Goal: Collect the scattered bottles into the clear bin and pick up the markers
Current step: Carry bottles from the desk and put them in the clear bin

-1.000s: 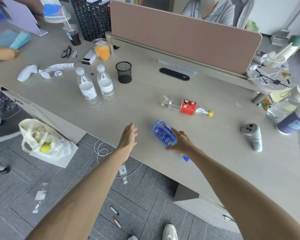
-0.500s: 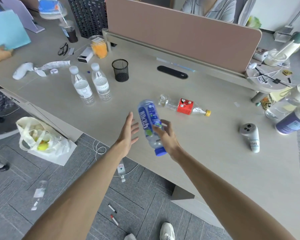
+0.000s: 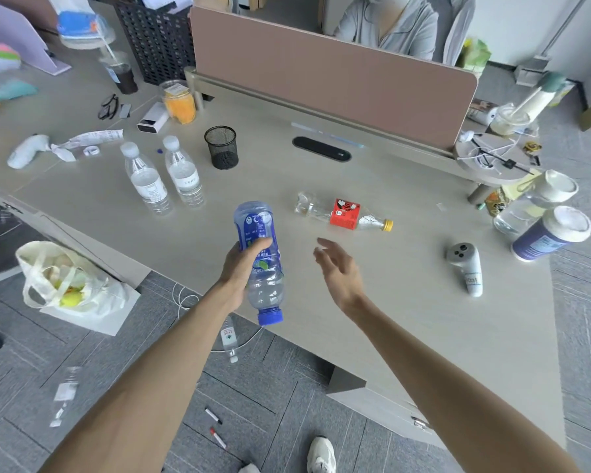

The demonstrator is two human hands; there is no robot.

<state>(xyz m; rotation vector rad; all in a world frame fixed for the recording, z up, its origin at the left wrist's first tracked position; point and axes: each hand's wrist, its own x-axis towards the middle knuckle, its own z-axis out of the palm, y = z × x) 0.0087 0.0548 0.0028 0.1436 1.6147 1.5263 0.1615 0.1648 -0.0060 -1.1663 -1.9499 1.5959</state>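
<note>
Passed from the right hand to the left hand, the blue-labelled water bottle hangs cap-down over the counter edge, gripped mid-body; right fingers spread loose. Its label writing is too small to read.

The left hand grips a blue-labelled bottle, cap down, over the desk edge. The right hand hovers beside it, fingers spread, holding nothing. A red-labelled bottle lies on the desk. Two markers lie on the floor.
</note>
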